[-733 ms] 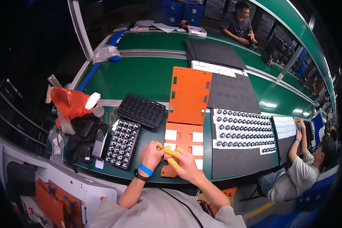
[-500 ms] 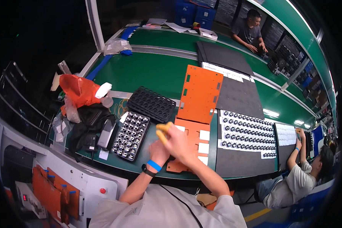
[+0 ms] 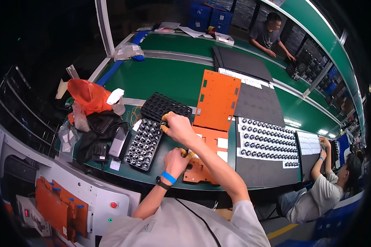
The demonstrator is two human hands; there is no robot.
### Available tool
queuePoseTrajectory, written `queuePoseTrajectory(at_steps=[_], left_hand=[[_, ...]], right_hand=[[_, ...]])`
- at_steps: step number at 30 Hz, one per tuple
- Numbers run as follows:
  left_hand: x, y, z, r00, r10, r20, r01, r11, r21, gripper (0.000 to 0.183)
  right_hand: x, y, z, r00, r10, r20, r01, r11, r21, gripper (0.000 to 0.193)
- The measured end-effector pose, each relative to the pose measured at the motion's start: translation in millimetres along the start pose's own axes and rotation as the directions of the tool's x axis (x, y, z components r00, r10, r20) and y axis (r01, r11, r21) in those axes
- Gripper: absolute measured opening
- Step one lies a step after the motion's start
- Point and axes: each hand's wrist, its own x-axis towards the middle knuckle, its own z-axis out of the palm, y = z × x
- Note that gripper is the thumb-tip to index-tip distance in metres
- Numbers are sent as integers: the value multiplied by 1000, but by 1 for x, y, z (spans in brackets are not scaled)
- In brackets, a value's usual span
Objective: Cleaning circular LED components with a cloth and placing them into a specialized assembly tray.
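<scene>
My right hand (image 3: 179, 126), with yellow finger covers, is closed in a pinch at the upper right corner of a black tray (image 3: 132, 161). A small dark part shows at its fingertips. Shiny round lens-like parts (image 3: 144, 145) fill the tray's pockets. Lower down, my left hand (image 3: 176, 162) is closed over the left edge of the lower orange plate (image 3: 210, 144); what its covered fingertips hold is hidden. A small black round piece (image 3: 189, 166) lies close to those fingertips. The perforated orange lid (image 3: 217, 101) stands raised behind the plate, and white labels lie on the plate.
Another black tray (image 3: 165, 108) lies behind the filled one. A grey box-shaped device (image 3: 118, 142) and an orange bag (image 3: 88, 96) are at left. Rows of small black parts (image 3: 268, 142) stand on white sheets over dark mats at right. A co-worker (image 3: 321, 189) sits at far right.
My right hand has moved up and left to the tray's corner. My left hand has moved right and down, from beside the tray to the orange plate's edge.
</scene>
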Motion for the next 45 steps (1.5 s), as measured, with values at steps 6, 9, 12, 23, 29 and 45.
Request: queuePoseTrajectory(at_steps=[6,9,12,23,29,45], left_hand=[[0,-12,7,999,-36,-18,34,993,-116,28],[4,-9,6,999,-31,-14,29,994,-104,28],[7,-8,3,1000,-4,16,6,993,-120,27],[6,1,1,992,-102,70,109,987,-115,30],[-19,9,-15,991,13,-134,-67,911,-406,41],[-36,60,-52,936,37,350,338,-365,-868,69]], right_hand=[[-36,-7,-60,975,219,-32,-207,954,218,31],[-63,6,-70,964,261,-52,-233,923,307,32],[-85,12,-82,950,310,-31,-282,898,339,32],[-109,33,-99,927,341,-155,-229,843,487,24],[-137,40,-104,886,421,-193,-139,640,755,25],[-162,-30,-86,965,260,-30,-166,697,698,29]])
